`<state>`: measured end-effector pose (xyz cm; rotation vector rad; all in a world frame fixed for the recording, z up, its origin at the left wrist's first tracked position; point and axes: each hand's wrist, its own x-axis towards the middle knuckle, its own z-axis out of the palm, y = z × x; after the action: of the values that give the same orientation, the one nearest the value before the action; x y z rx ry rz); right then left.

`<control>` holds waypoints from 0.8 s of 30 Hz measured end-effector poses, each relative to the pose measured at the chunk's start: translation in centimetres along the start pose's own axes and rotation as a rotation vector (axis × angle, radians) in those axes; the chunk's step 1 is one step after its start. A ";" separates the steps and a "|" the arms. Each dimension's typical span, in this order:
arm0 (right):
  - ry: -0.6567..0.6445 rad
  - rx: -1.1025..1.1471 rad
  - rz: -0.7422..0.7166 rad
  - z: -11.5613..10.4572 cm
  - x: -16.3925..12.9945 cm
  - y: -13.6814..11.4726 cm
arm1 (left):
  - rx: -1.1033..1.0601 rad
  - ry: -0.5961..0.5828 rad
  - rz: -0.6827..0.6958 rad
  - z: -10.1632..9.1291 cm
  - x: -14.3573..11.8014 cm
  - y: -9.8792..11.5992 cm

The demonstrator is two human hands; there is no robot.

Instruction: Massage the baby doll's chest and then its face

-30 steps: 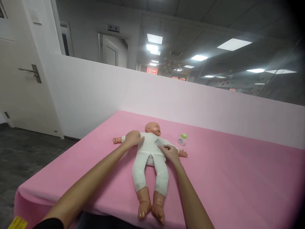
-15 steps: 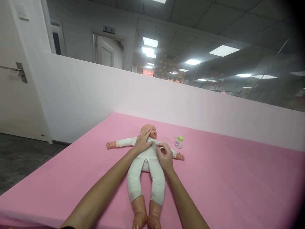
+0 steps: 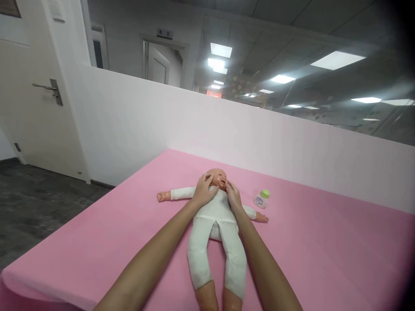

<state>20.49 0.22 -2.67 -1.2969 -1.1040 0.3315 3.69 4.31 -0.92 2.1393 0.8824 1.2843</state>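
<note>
A baby doll (image 3: 215, 211) with a soft white cloth body lies on its back, its arms spread out. My left hand (image 3: 205, 190) rests against the side of the doll's head and neck, fingers and thumb apart. At the other side of the chin, my right hand (image 3: 234, 196) touches the doll with its fingers stretched upward. The doll's face (image 3: 220, 178) is turned toward the right, mouth open. Parts of its neck and shoulders are hidden under my hands. To the right of the doll's head stands a small clear jar (image 3: 261, 200) with a green lid.
The doll lies on a pink-covered table (image 3: 308, 242). A low white wall (image 3: 259, 134) runs along the table's back edge. On the left are a closed door (image 3: 42, 112) with a lever handle and a dark floor (image 3: 58, 194).
My right hand has moved up from the doll's chest and upper arm to its chin, and its curled fingers have straightened. My left hand stays at the head. The view has shifted left.
</note>
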 end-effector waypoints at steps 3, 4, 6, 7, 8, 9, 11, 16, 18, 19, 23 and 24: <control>0.002 -0.023 0.043 0.0 -0.5 0.1 | -0.037 -0.006 -0.010 0.1 0.3 -0.6; 0.005 -0.030 0.043 0.0 -0.6 0.0 | -0.049 -0.004 -0.021 0.1 0.3 -0.7; 0.009 -0.042 0.024 0.0 -0.7 -0.4 | -0.069 0.001 -0.050 0.1 0.3 -1.0; 0.009 -0.048 0.008 0.1 -0.7 -0.7 | -0.078 0.003 -0.067 0.0 0.3 -1.0; 0.010 -0.054 -0.008 0.1 -0.7 -0.9 | -0.084 0.004 -0.083 0.0 0.4 -1.0; 0.011 -0.060 -0.021 0.1 -0.7 -1.1 | -0.088 0.003 -0.097 0.0 0.5 -1.0; 0.013 -0.075 -0.037 0.2 -0.6 -1.4 | -0.089 0.002 -0.126 -0.1 0.8 -0.6; 0.002 -0.118 -0.057 0.5 -0.1 -1.4 | -0.005 0.079 -0.261 0.4 1.8 0.8; 0.006 -0.141 -0.052 0.6 0.3 -1.3 | 0.058 0.118 -0.285 0.7 2.0 1.2; 0.012 -0.153 -0.050 0.6 0.4 -1.3 | 0.086 0.134 -0.277 0.8 1.9 1.2; 0.016 -0.185 -0.093 0.9 0.7 -1.6 | 0.170 0.165 -0.199 1.2 1.8 0.9; 0.013 -0.188 -0.112 1.0 0.6 -1.7 | 0.176 0.158 -0.178 1.3 1.7 0.8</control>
<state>19.36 0.69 -1.02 -1.3938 -1.2136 0.1380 5.64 4.97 0.08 2.0537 1.2642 1.3404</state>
